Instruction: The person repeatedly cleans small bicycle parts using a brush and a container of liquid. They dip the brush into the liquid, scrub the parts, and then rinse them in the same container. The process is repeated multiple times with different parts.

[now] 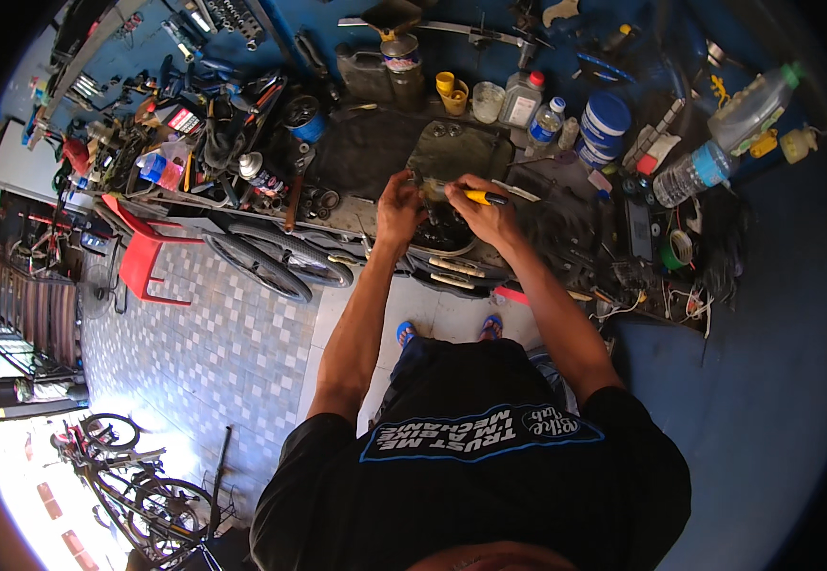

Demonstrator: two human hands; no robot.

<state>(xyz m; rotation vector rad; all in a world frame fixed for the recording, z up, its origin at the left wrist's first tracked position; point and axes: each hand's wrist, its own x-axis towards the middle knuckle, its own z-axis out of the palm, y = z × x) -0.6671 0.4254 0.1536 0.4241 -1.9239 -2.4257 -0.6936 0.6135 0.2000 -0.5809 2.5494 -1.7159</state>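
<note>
Over the front of the cluttered workbench [357, 221], both my hands are close together. My right hand [490, 217] is closed around a hand tool with a yellow and black handle [483, 197]; its working end, toward the left hand, is too small to make out. My left hand [397, 211] has its fingers bent in a pinch, and what they hold is too small to name. Just beneath the hands sits a tub with a pale rim [449, 253] and dark parts inside, partly covered by the fingers. A dark greenish mat [461, 149] lies just beyond.
Behind the mat stand yellow cups [452, 93], a grey bottle with a red cap [522, 98] and blue-white tubs [606, 128]. A spray can [259, 174] and loose tools crowd the left. Bicycle wheels [259, 264] and a red chair [143, 255] are below the bench.
</note>
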